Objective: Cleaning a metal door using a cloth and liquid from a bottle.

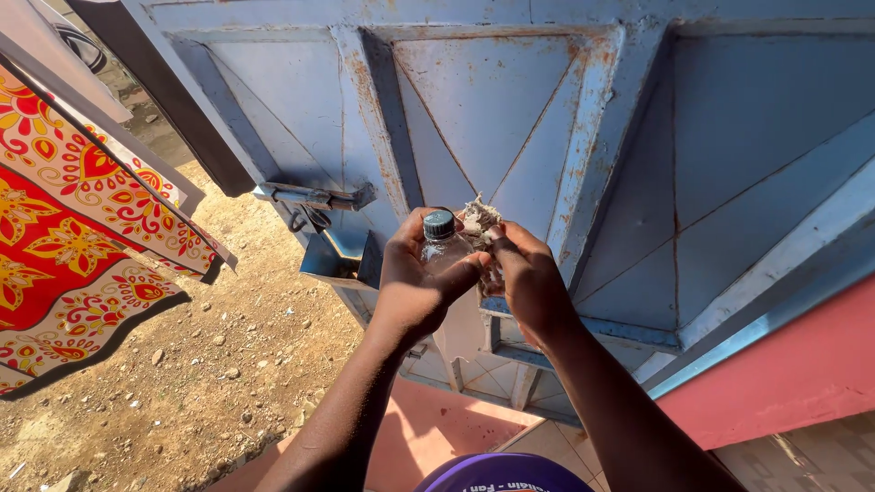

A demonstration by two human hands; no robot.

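Head view: left hand (415, 278) wraps a clear plastic bottle (444, 251) with dark cap, held up against the blue metal gate (729, 137). Right hand (529, 278) pinches a grubby crumpled rag (478, 219) just beside the cap. Patterned red cloth (64, 228) hangs at left.

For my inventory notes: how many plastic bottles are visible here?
1. The clear plastic bottle with a dark cap is in the left hand, in front of the blue metal gate. Others may be hidden behind the hands.
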